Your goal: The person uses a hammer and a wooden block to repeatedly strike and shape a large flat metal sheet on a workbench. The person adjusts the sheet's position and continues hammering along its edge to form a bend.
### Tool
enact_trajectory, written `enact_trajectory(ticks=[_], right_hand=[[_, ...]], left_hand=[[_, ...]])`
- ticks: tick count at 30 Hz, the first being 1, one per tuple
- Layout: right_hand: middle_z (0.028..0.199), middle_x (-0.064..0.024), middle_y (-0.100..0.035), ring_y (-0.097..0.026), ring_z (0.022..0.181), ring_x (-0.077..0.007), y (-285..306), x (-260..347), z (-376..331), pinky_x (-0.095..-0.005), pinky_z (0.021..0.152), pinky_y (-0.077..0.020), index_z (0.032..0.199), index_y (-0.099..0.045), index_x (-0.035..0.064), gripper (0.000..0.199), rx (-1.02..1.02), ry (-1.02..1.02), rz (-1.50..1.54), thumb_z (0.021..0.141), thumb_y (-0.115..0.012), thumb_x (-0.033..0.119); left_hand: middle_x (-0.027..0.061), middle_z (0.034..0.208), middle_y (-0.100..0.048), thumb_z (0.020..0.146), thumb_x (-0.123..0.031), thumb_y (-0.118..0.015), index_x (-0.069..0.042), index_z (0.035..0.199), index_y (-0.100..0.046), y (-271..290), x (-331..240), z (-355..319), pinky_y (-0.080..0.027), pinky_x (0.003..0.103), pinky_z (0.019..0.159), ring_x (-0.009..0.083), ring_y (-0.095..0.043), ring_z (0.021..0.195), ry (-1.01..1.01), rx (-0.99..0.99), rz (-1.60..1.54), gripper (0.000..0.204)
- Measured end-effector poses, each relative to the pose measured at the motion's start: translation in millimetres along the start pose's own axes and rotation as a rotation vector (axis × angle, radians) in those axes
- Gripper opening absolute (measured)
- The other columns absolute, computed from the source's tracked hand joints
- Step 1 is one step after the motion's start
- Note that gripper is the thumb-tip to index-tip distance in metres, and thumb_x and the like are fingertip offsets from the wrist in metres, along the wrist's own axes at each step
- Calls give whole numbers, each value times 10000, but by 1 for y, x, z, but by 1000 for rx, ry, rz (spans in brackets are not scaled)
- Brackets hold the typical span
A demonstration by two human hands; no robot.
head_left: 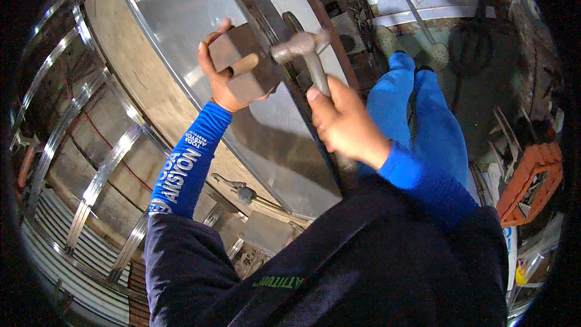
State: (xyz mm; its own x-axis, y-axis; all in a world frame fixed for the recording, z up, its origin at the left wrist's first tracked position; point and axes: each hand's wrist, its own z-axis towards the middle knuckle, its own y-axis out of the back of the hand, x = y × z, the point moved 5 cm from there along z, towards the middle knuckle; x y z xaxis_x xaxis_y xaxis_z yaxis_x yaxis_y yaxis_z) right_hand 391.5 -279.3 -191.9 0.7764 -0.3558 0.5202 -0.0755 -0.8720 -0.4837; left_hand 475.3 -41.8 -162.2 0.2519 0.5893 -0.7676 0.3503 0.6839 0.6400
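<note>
The place looked like a messy workshop, with shiny metal strips [91, 163] curved along the left side and an orange crate [532, 181] on the floor at the right. In the middle lay a big flat metal sheet [181, 18] with a dark metal edge strip [284, 66] running down its right side.

The left hand [221, 69] was closed around a brown block [245, 63] with a short wooden peg sticking out of it. It held the block flat against the sheet, right beside the dark edge. The right hand [345, 124] was wrapped tight around the handle of a hammer [305, 51]. The hammer head sat just beside the block, touching or nearly touching the edge strip; it was hard to tell which.

It looked like the person was in the middle of hammering the edge of the sheet, with the block as a backing. The next hit would likely need the block kept firm and still against the sheet, the blow aimed at the strip, and the left fingers [209, 63] kept out of the way, because they were very near the hammer head.
</note>
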Motion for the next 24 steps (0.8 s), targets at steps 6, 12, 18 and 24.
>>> enact_trajectory(ticks=[6, 12, 18, 24], right_hand=[[581, 23, -444, -435, 389, -106, 48, 14, 13, -280, 319, -349, 886, -494, 117, 263, -161, -104, 328, 1059, -537, 311], [628, -32, -482, -486, 508, -154, 2, 8, 6, -326, 449, -392, 894, -489, 96, 233, -41, -36, -33, 1054, -544, 256], [601, 22, -453, -422, 385, -88, 43, 24, 20, -271, 306, -338, 876, -455, 126, 268, -194, -82, 296, 1060, -532, 306], [618, 27, -432, -401, 412, -78, -14, 20, 1, -265, 345, -338, 938, -483, 120, 211, 135, -169, 96, 1058, -557, 276]], left_hand=[[192, 1631, -202, 563, -383, -992, -350, 1560, 138, -5, 3, -7, -304, 480, 1211, 335, -380, 1432, 33, -22, -80, 1508], [208, 1614, -217, 571, -362, -985, -343, 1562, 138, -1, 0, 2, -324, 480, 1194, 346, -377, 1430, -34, 0, 31, 1498], [217, 1579, -257, 595, -413, -968, -289, 1580, 120, -5, -2, -1, -334, 498, 1184, 377, -359, 1442, -60, -47, -18, 1473], [210, 1537, -287, 590, -460, -967, -272, 1596, 88, -5, -1, 11, -353, 536, 1175, 424, -334, 1452, -135, -59, 46, 1470]])
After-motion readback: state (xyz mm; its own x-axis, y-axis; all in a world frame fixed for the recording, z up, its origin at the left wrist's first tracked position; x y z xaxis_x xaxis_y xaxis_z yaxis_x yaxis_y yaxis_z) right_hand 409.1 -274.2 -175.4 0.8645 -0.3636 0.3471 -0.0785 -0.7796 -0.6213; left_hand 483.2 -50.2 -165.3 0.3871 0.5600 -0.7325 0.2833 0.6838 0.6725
